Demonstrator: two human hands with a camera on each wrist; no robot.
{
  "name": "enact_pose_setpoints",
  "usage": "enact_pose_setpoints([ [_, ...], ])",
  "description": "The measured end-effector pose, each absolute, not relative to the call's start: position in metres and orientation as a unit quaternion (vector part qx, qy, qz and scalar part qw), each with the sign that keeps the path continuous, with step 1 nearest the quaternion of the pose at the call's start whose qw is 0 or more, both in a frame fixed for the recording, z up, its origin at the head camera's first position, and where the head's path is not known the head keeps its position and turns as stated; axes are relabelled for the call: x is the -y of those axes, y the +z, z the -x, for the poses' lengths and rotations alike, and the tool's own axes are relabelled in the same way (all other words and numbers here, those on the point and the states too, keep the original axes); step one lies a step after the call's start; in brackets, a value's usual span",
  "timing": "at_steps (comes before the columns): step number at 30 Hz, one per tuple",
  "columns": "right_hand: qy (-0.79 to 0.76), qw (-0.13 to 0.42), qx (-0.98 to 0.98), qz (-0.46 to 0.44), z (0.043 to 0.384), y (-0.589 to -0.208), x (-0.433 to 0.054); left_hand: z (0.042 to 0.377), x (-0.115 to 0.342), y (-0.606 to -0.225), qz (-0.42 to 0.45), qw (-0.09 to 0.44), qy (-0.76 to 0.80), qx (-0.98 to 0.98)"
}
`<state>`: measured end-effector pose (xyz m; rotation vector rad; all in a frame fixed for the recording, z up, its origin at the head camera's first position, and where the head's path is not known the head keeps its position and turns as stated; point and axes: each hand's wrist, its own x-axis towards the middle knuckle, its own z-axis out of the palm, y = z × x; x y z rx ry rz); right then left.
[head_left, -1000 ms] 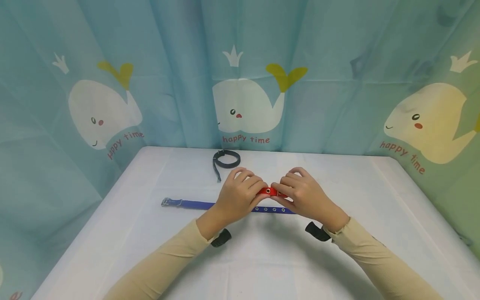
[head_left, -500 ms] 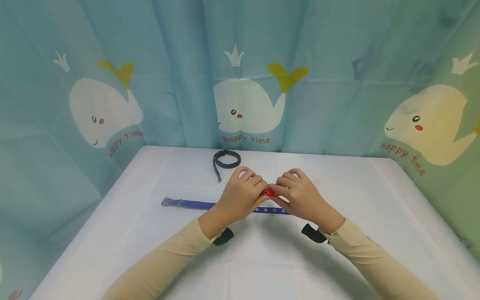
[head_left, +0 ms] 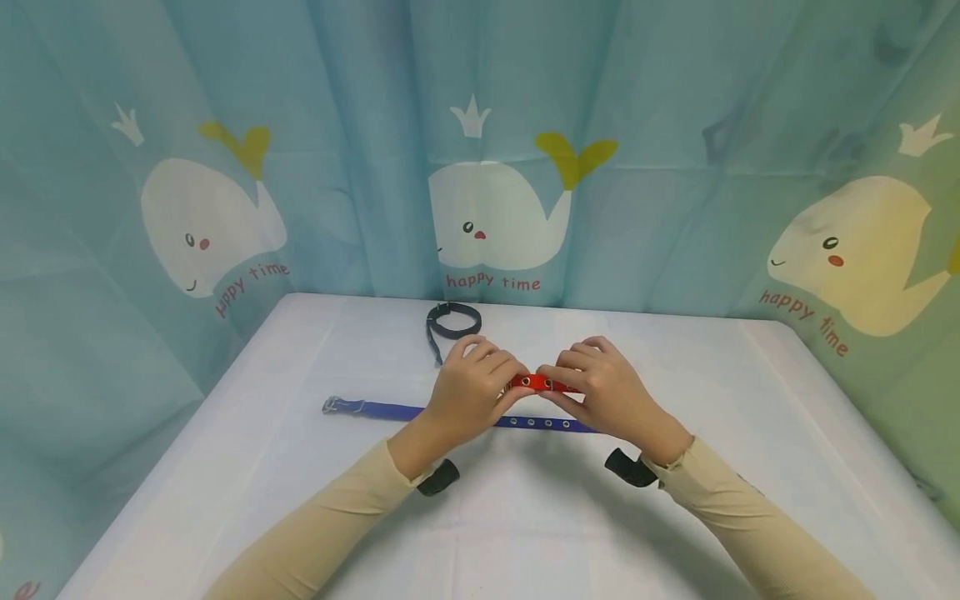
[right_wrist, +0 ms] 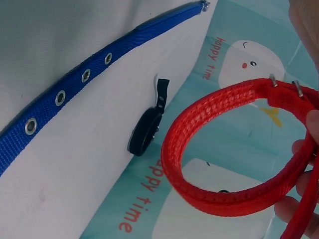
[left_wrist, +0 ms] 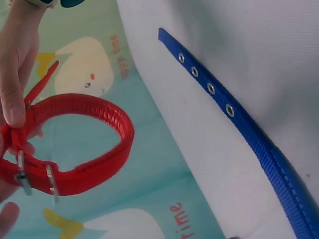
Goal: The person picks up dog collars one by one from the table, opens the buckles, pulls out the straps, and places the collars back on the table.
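Note:
A red collar [head_left: 537, 382] with metal-ringed holes is held up between both hands above the table. My left hand [head_left: 475, 390] pinches it from the left, and my right hand [head_left: 609, 392] pinches it from the right, fingertips close together. In the left wrist view the collar [left_wrist: 99, 175] forms a loop, with its metal buckle [left_wrist: 21, 172] by the fingers and a strap end sticking out. The right wrist view shows the padded loop [right_wrist: 172, 154] hanging from the fingers. How far the strap runs through the buckle is partly hidden by the fingers.
A blue collar [head_left: 390, 410] with metal eyelets lies stretched out on the white table [head_left: 360, 350] under the hands, buckle at left. Farther back lies a coiled black collar [head_left: 468, 327]. Black pieces [head_left: 438, 477] hang at both wrists. A whale-print curtain [head_left: 360, 167] surrounds the table.
Half a second ago the hands drew closer together; now they are slightly farther apart, the left hand shifted left, and more red strap shows between them. The blue and black collars have not moved.

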<state>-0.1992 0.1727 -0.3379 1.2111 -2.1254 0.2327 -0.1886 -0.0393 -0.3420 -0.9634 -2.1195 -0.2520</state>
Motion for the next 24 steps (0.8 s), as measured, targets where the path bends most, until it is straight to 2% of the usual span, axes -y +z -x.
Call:
enact_pose_setpoints([
  [7,0.042,0.348,0.808,-0.473,0.1964,-0.3377,-0.1686,0.1861,0.0350,-0.3388,0.387,0.346,-0.056,0.853],
  [17,0.054,0.361,0.806,-0.465,0.1978,-0.3378,-0.1707,0.1859,0.0426,-0.3364,0.391,0.386,-0.062,0.834],
  [24,0.046,0.363,0.802,-0.472,0.1976,-0.3344,-0.1690,0.1875,0.0420,-0.3367,0.397,0.384,-0.068,0.831],
])
